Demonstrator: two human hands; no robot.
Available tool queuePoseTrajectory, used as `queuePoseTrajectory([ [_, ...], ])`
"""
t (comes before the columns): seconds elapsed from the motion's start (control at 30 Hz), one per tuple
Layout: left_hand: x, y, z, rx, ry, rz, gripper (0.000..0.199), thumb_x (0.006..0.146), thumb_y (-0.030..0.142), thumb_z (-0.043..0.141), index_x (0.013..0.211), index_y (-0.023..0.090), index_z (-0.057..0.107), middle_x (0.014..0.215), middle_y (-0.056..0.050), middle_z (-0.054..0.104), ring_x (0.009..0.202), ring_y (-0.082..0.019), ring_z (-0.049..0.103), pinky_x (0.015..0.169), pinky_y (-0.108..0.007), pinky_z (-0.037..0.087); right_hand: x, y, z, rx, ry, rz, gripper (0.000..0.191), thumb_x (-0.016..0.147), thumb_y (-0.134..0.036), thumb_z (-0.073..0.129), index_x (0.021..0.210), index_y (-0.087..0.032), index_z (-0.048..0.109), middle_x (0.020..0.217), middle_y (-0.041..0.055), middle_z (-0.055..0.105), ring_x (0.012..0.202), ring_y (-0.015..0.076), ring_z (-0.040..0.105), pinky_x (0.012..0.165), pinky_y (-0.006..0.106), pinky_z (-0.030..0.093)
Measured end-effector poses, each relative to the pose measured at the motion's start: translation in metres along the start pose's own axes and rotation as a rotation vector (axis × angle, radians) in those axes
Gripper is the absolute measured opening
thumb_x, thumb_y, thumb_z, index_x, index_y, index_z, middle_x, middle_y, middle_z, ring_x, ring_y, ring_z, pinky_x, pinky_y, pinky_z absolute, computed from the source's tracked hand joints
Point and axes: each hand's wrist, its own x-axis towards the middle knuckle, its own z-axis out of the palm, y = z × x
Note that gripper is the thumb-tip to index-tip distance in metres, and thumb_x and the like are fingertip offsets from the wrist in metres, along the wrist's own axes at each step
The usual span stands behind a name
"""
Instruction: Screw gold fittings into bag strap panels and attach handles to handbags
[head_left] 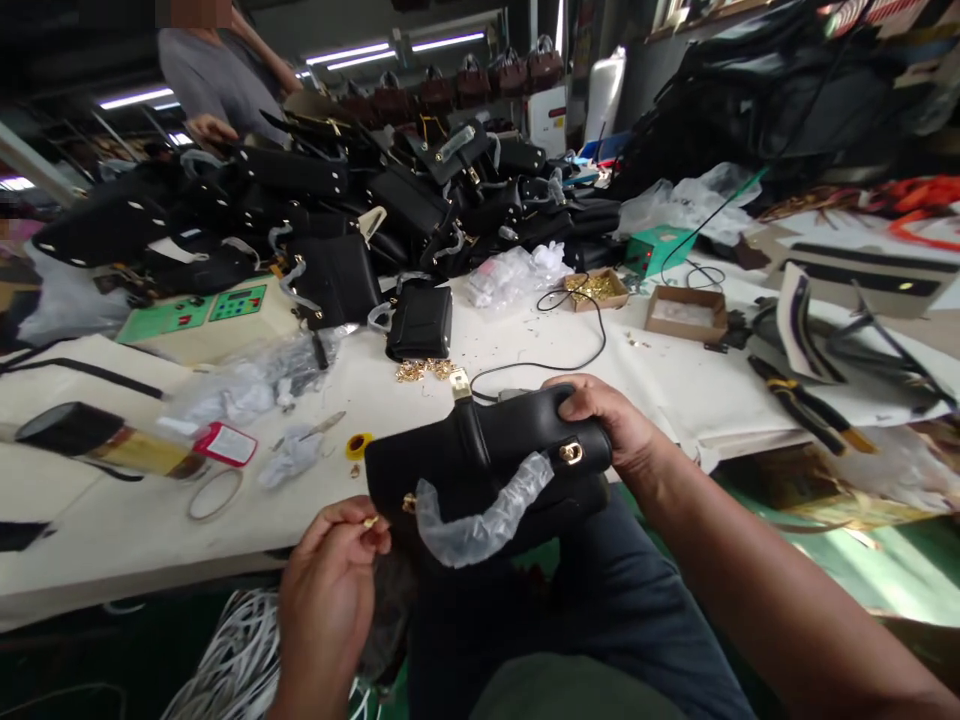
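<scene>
A black handbag (pixel 517 430) lies tilted over my lap at the table's front edge, its plastic-wrapped handle (pixel 484 530) facing me. My right hand (pixel 611 415) grips the bag's upper right corner, fingers behind it and thumb on the front. Beside the bag's lower left end, my left hand (pixel 341 550) pinches a small gold metal piece (pixel 370 522) between thumb and fingertips. Gold fittings show at both handle ends, and a gold clasp plate (pixel 460 385) stands up from the strap at the bag's top.
Small gold parts (pixel 424 370) lie on the white table (pixel 517 345) near a smaller black bag (pixel 420 322). Yellow tape (pixel 359 446), pliers (pixel 810 405) and a box of gold pieces (pixel 596 290) are around. Many black bags are piled behind; a person (pixel 217 80) stands at the back left.
</scene>
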Motion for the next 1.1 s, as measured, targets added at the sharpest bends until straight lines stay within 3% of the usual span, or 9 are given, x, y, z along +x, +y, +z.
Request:
queuePoseTrajectory([
  [0.17,0.010,0.024,0.014,-0.014,-0.107,0.069,0.013,0.065,0.011,0.073,0.068,0.017,0.062,0.070,0.002,0.060,0.063,-0.010,0.057,0.058,-0.019,0.050,-0.003,0.004,0.004,-0.072,-0.204,0.156,0.023,0.056,-0.025,0.072,0.075,-0.014,0.076,0.062,0.0023,0.071,0.050,0.0154,0.058,0.047,0.024,0.044],
  [0.3,0.005,0.026,0.035,-0.104,-0.293,-0.224,0.011,0.068,0.026,0.071,0.074,0.017,0.068,0.064,0.001,0.058,0.056,-0.012,0.055,0.056,-0.026,0.053,-0.007,0.012,0.009,-0.105,-0.343,0.246,0.018,0.060,-0.028,0.076,0.073,-0.015,0.078,0.061,0.0009,0.070,0.049,0.0135,0.057,0.048,0.023,0.042],
  [0.4,-0.008,0.016,0.043,-0.020,-0.405,-0.517,0.043,0.079,0.055,0.070,0.084,0.013,0.075,0.066,-0.007,0.068,0.059,-0.019,0.065,0.059,-0.031,0.057,-0.006,0.019,0.009,-0.138,-0.413,0.249,0.017,0.065,-0.031,0.079,0.073,-0.016,0.079,0.063,0.0006,0.071,0.050,0.0126,0.056,0.050,0.023,0.042],
  [0.5,-0.022,0.008,0.042,0.034,-0.559,-0.563,0.074,0.072,0.082,0.073,0.096,0.012,0.078,0.081,-0.016,0.077,0.082,-0.033,0.077,0.074,-0.042,0.062,-0.002,0.023,0.006,-0.166,-0.440,0.249,0.018,0.068,-0.033,0.080,0.074,-0.016,0.079,0.065,0.0006,0.073,0.052,0.0131,0.057,0.053,0.024,0.046],
  [0.6,-0.027,0.009,0.041,0.132,-0.770,-0.595,0.068,0.062,0.069,0.090,0.103,0.016,0.081,0.092,-0.017,0.081,0.102,-0.042,0.077,0.087,-0.050,0.061,0.004,0.024,0.003,-0.238,-0.467,0.239,0.019,0.070,-0.035,0.080,0.076,-0.017,0.080,0.068,0.0007,0.073,0.057,0.0145,0.061,0.058,0.025,0.050],
  [0.73,-0.023,0.019,0.049,0.320,-0.916,-0.620,0.041,0.073,0.044,0.089,0.105,0.019,0.083,0.101,-0.014,0.082,0.103,-0.040,0.078,0.095,-0.053,0.060,0.010,0.023,-0.001,-0.383,-0.514,0.194,0.026,0.076,-0.043,0.081,0.079,-0.016,0.080,0.067,0.0003,0.071,0.058,0.0142,0.060,0.060,0.027,0.051],
  [0.83,-0.023,0.022,0.058,0.357,-0.872,-0.505,0.031,0.078,0.037,0.084,0.104,0.019,0.085,0.102,-0.013,0.083,0.107,-0.038,0.077,0.101,-0.051,0.059,-0.001,0.024,-0.005,-0.473,-0.308,-0.031,0.033,0.084,-0.049,0.078,0.092,-0.017,0.081,0.077,0.0016,0.073,0.067,0.0153,0.063,0.067,0.029,0.052],
  [0.97,-0.036,0.018,0.069,0.251,-0.754,-0.521,0.028,0.077,0.032,0.082,0.101,0.018,0.085,0.099,-0.013,0.084,0.113,-0.040,0.076,0.101,-0.053,0.060,-0.043,0.038,-0.008,-0.717,0.254,-0.533,0.021,0.091,-0.039,0.078,0.103,-0.022,0.078,0.094,0.0044,0.077,0.088,0.0196,0.068,0.083,0.035,0.054],
  [1.1,-0.052,0.019,0.082,0.156,-0.640,-0.511,0.028,0.078,0.028,0.078,0.101,0.015,0.085,0.098,-0.013,0.084,0.111,-0.041,0.076,0.101,-0.054,0.060,-0.084,0.062,-0.005,-0.927,0.367,-0.751,0.020,0.091,-0.029,0.079,0.110,-0.025,0.078,0.100,0.0075,0.074,0.094,0.0226,0.069,0.083,0.038,0.056],
])
